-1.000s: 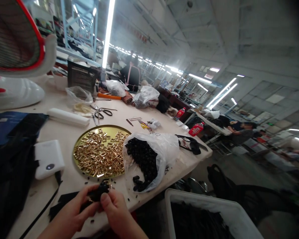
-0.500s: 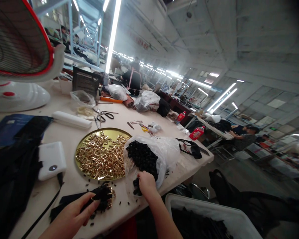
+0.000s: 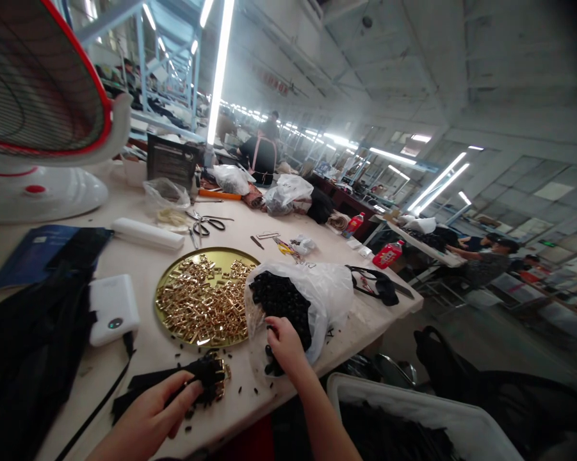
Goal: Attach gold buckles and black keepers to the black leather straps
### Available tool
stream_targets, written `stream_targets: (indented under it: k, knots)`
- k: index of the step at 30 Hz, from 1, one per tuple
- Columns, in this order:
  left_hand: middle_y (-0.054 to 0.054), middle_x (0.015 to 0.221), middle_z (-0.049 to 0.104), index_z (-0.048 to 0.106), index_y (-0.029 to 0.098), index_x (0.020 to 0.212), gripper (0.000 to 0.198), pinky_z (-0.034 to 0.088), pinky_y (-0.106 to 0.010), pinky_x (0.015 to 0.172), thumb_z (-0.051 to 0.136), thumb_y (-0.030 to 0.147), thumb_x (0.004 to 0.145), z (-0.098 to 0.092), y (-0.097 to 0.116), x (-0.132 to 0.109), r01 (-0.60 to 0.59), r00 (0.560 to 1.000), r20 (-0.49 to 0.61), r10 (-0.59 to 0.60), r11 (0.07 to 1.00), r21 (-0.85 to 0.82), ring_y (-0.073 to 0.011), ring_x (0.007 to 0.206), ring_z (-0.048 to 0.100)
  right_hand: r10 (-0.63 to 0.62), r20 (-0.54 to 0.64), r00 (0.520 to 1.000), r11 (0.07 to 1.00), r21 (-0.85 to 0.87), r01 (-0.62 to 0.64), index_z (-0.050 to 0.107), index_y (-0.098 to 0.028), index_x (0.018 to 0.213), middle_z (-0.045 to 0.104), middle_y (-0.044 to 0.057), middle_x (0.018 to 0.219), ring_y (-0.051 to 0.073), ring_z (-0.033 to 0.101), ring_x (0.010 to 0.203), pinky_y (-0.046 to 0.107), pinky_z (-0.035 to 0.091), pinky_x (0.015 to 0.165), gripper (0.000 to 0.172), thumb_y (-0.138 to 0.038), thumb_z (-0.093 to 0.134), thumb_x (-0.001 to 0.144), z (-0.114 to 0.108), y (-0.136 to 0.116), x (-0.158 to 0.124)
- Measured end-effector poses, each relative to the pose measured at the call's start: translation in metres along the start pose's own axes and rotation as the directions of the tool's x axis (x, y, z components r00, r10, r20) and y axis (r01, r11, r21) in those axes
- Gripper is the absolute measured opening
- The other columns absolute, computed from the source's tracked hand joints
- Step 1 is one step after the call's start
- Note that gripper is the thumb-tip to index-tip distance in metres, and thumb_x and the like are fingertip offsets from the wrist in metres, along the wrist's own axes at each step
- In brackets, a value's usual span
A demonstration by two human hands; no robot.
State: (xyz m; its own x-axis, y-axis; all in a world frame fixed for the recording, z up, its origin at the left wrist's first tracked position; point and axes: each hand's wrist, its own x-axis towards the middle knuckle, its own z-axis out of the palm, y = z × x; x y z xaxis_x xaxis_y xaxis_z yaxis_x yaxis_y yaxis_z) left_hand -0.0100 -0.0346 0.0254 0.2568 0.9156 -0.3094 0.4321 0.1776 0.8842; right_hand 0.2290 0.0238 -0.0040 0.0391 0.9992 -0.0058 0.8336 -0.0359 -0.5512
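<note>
My left hand (image 3: 161,403) is closed round a bundle of black straps (image 3: 148,380) near the table's front edge. Gold buckles (image 3: 222,378) show at the right end of the bundle. My right hand (image 3: 285,346) is at the mouth of a clear plastic bag (image 3: 333,288) that lies on its side. Small black pieces (image 3: 281,301) fill the bag's opening. The fingers of this hand are pinched together, and what lies between them is too small to make out. Behind my left hand stands a round gold tray (image 3: 230,256) heaped with small gold metal fittings (image 3: 202,307).
A white power bank (image 3: 115,310) with a black cable and dark cloth (image 3: 38,358) lie at the left. A fan (image 3: 43,189) stands behind them. Scissors (image 3: 209,223), pliers (image 3: 285,248) and red bottles (image 3: 388,254) lie farther back. A white bin (image 3: 413,400) sits below the table's right edge.
My right hand has shifted slightly up at the bag's mouth, its fingertips now showing more. The left hand keeps hold of the straps. The whole view has shifted a little to the right.
</note>
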Motion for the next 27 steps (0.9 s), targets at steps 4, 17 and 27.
stream_targets:
  k: [4, 17, 27]
  knots:
    - [0.009, 0.045, 0.039, 0.058, 0.020, 0.075, 0.038, 0.028, -0.020, 0.041, 0.043, 0.055, 0.071, -0.001, 0.015, 0.001, -0.002, 0.998, 0.055, 0.006, 0.997, -0.081, -0.0102, 0.042, 0.036, 0.053, 0.105, 0.993, 0.597, 0.794, -0.116, 0.054, -0.020, 0.099, 0.059, -0.001, 0.077, 0.010, 0.059, 0.065, 0.025, 0.048, 0.067, 0.021, -0.031, 0.048, 0.083, 0.008, -0.036, -0.019]
    - [0.005, 0.063, 0.059, 0.059, 0.021, 0.083, 0.032, 0.037, -0.021, 0.052, 0.039, 0.046, 0.082, -0.010, -0.005, 0.008, -0.108, 0.989, -0.102, 0.111, 0.994, 0.029, -0.0133, 0.056, 0.050, 0.022, 0.348, 0.937, -0.038, 0.937, -0.347, 0.058, -0.014, 0.074, 0.065, 0.001, 0.065, 0.006, 0.054, 0.051, 0.017, 0.042, 0.051, 0.030, -0.034, 0.076, 0.061, 0.054, -0.084, -0.046]
    - [0.003, 0.073, 0.066, 0.059, 0.021, 0.078, 0.031, 0.039, -0.022, 0.058, 0.036, 0.041, 0.083, -0.012, 0.005, 0.005, -0.123, 0.992, -0.022, 0.127, 0.984, 0.130, -0.0161, 0.067, 0.058, 0.052, 0.220, 0.974, 0.061, 0.973, -0.223, 0.057, -0.018, 0.076, 0.057, -0.005, 0.057, 0.008, 0.049, 0.054, 0.020, 0.039, 0.057, 0.022, -0.031, 0.071, 0.066, 0.060, -0.079, -0.050]
